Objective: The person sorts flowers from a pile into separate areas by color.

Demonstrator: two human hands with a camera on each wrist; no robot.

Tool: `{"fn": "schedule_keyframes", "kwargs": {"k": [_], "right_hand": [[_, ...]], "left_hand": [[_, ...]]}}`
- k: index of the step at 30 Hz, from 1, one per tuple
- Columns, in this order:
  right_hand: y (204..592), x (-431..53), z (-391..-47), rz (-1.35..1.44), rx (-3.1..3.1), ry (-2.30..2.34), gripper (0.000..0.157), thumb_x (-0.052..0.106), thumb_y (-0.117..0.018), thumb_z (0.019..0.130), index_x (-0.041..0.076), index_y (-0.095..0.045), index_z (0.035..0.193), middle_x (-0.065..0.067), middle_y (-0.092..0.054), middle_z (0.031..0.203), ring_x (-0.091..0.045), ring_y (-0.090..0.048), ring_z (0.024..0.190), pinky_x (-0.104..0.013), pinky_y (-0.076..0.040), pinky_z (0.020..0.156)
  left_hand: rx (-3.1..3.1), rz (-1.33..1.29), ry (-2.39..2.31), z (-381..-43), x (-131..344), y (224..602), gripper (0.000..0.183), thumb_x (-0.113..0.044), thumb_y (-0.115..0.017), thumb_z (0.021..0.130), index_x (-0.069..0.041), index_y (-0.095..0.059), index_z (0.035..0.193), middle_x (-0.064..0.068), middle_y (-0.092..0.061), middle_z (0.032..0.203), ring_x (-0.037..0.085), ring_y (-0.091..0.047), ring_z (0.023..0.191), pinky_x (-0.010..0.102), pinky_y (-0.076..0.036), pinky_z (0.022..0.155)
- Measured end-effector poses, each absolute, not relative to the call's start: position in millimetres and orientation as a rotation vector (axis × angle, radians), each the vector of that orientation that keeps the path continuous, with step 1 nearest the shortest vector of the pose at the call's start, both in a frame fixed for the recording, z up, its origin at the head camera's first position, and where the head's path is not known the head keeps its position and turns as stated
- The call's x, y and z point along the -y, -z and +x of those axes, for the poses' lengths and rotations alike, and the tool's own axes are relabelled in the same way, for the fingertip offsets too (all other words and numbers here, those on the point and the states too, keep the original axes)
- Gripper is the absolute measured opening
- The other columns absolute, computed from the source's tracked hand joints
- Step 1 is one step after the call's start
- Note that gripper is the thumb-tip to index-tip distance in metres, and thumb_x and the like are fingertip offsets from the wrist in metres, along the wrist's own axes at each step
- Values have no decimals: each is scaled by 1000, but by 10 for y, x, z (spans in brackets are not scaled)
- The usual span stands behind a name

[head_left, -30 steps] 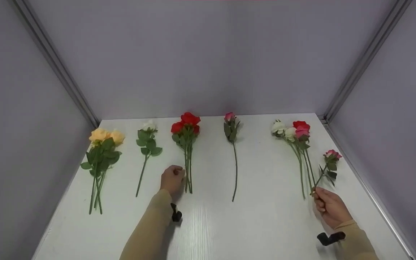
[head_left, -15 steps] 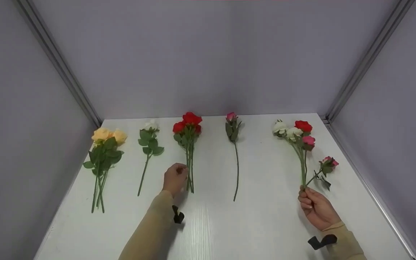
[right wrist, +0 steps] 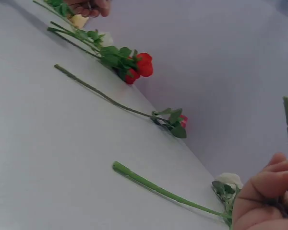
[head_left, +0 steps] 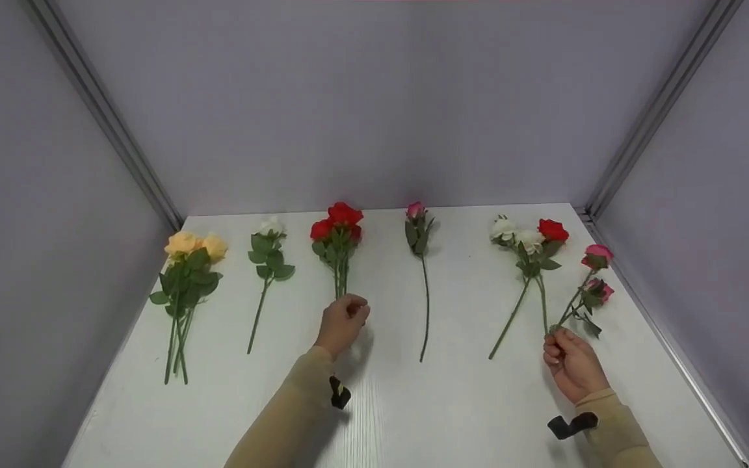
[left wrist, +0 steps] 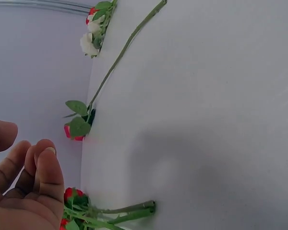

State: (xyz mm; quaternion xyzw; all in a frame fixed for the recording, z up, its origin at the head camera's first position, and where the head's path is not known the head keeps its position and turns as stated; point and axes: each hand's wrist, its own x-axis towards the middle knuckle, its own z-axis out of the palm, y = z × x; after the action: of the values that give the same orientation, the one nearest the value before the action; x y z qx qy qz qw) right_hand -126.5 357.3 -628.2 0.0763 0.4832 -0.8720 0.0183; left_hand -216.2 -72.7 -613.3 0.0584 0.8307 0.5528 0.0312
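At the right of the head view my right hand (head_left: 573, 364) pinches stems near their lower ends. Two pink roses, an upper pink rose (head_left: 597, 256) and a lower pink rose (head_left: 599, 292), lean right from it. Another stem rises from the fingers toward the red rose (head_left: 552, 229) and white roses (head_left: 503, 229); which bloom it bears is unclear. A separate green stem (right wrist: 168, 192) lies on the table beside this hand. My left hand (head_left: 343, 323), fingers loosely bent and holding nothing, hovers over the lower stems of the bunched red roses (head_left: 344, 214).
On the white table (head_left: 452, 416), yellow roses (head_left: 183, 242) lie bunched at the far left. A single white rose (head_left: 272, 227) lies beside them. One pink rose (head_left: 416, 210) lies right of the red bunch. Grey walls (head_left: 374, 104) enclose the back and sides.
My right hand moved left, then slightly back right; the upper pink rose swung right, away from the white roses. One stem now slants left, apart from the hand. My left hand shifted right over the red roses' stems.
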Motion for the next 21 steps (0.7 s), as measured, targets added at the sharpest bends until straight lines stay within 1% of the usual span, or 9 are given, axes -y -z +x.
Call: {"fn": "schedule_keyframes", "kwargs": {"k": [4,8,10,12,16,18,21], "right_hand": [[6240,-3674,-1299,238,-1755,2633,16,21,-42,103,7,-49,102,1,-46,85,-7,-41,69,-19,-35,57],[6167,-3683,-1293,238,-1967,2574,18,22,-47,102,4,-48,103,1,-48,84,-6,-43,68,-18,-38,56],[6119,-3642,-1279,167,-1898,2627,17,21,-47,102,4,-49,103,1,-50,84,-6,-44,68,-18,-38,56],[6066,-3572,-1263,37,-1726,2703,16,20,-44,103,5,-50,104,1,-50,85,-6,-43,67,-17,-37,56],[5984,-3384,-1235,-249,-1313,2736,21,15,-33,106,4,-50,107,-1,-49,85,-6,-41,66,-17,-35,56],[5961,-3280,-1224,-320,-1241,2689,23,15,-30,106,3,-50,108,0,-49,85,-6,-40,66,-17,-35,56],[5947,-3103,-1230,-320,-1343,2605,23,15,-31,106,3,-51,105,0,-49,84,-5,-41,65,-16,-36,55]], "left_hand": [[-2554,207,-1704,-2132,667,6133,18,-19,-60,96,-6,-64,108,3,-59,90,16,-59,79,30,-51,70],[-2557,263,-1670,-2107,618,6140,17,-20,-59,96,-8,-64,107,2,-58,88,15,-57,78,30,-50,69],[-2557,289,-1660,-2101,600,6143,17,-19,-59,96,-7,-64,107,2,-59,87,15,-57,77,30,-50,68],[-2559,306,-1656,-2099,585,6146,17,-19,-59,96,-6,-64,106,2,-59,85,15,-58,75,30,-49,67],[-2557,315,-1656,-2083,531,6118,18,-19,-59,96,-5,-64,106,2,-60,86,14,-59,75,29,-50,67],[-2565,316,-1637,-2067,481,6094,17,-20,-60,96,-7,-64,105,0,-60,86,14,-58,76,29,-49,67],[-2564,332,-1617,-2017,393,6044,14,-23,-60,96,-12,-65,103,-1,-60,86,13,-57,76,28,-49,67]]}}
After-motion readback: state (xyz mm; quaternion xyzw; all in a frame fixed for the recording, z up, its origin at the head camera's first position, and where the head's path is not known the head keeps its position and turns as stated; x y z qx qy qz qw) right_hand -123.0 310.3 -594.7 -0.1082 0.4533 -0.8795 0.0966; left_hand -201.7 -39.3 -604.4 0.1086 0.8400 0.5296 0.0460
